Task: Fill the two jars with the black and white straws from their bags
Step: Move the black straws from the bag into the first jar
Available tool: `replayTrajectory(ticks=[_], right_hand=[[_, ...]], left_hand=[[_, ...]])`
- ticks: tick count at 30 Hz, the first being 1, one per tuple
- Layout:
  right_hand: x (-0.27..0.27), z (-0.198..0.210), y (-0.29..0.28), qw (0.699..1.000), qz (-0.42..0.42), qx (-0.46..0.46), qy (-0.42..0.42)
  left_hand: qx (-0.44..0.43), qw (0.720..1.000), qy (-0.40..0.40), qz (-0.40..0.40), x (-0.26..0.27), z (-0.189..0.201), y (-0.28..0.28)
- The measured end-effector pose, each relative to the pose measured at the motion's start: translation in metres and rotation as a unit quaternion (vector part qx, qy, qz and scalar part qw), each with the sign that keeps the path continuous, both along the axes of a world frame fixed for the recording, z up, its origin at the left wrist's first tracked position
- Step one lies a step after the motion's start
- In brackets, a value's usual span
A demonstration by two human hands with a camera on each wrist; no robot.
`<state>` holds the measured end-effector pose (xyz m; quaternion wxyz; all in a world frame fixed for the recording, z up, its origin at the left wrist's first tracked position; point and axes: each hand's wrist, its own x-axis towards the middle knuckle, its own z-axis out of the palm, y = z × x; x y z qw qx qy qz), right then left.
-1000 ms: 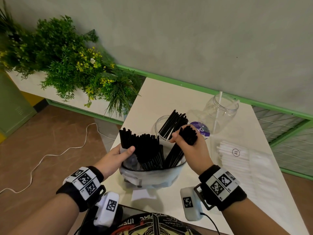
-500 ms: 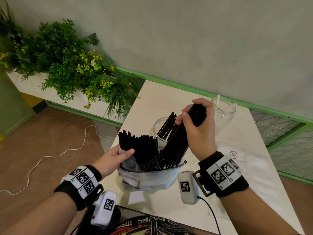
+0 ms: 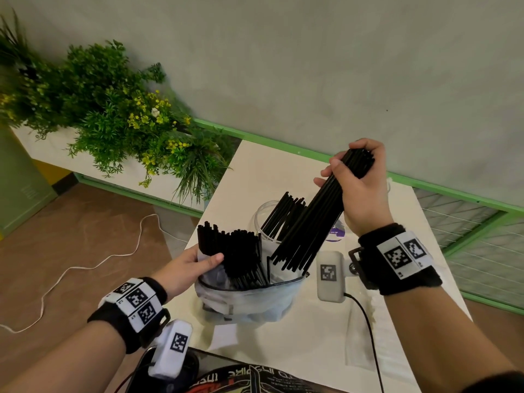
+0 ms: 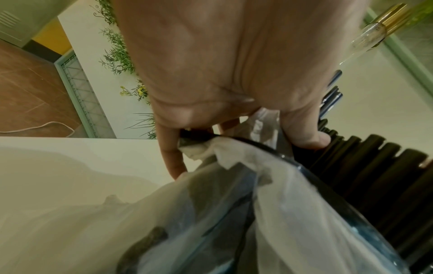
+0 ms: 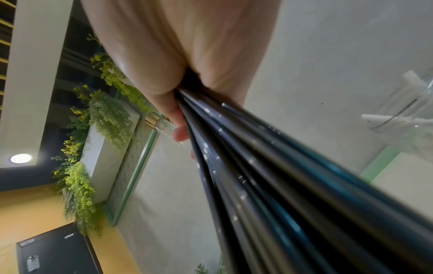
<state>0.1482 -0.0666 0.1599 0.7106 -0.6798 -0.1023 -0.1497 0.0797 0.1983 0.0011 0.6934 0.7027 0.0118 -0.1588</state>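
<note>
My right hand grips a thick bundle of black straws near its top. The bundle slants down to the left, and its lower ends hang just over the mouth of the clear plastic bag. More black straws stand in that bag. My left hand pinches the bag's left rim, with its thumb pressing the plastic against the straws. Behind the bag, a clear jar holds several black straws. The second jar holds a white straw; my right hand hides it in the head view.
The white table ends close to the left of the bag. A planter of green plants and a white cable on the floor lie beyond that edge. A green rail runs behind the table. A purple-labelled item lies by the jar.
My right hand has risen up and to the right, drawing the bundle of black straws almost fully out of the bag. My left hand has stayed on the bag's rim.
</note>
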Motion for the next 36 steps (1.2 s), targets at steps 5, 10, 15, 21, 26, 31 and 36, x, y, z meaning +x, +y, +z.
replayTrajectory(ticks=[5,10,15,21,26,31,36], right_hand=[[0.003,0.0,-0.004,0.999,-0.037,0.018,-0.005],[0.011,0.014,-0.009,0.986,-0.116,0.091,-0.076],[0.021,0.004,-0.001,0.977,-0.159,0.102,-0.097],[0.028,-0.039,0.016,0.981,-0.179,0.042,-0.063],[0.023,-0.073,0.027,0.99,-0.121,-0.029,-0.073],[0.027,-0.098,0.015,0.996,0.002,-0.078,0.042],[0.039,-0.102,-0.003,0.976,0.092,-0.164,0.111]], left_hand=[[0.013,1.0,0.002,-0.011,0.0,-0.001,0.003],[0.013,1.0,-0.007,-0.017,-0.002,0.005,0.001],[0.011,1.0,-0.004,-0.01,-0.002,0.003,0.001],[0.002,1.0,-0.009,-0.004,-0.002,0.004,0.001],[0.004,1.0,-0.015,0.002,-0.001,0.005,0.001],[0.01,1.0,-0.022,0.008,0.0,0.005,0.002],[0.014,1.0,-0.013,0.01,0.0,0.003,0.003]])
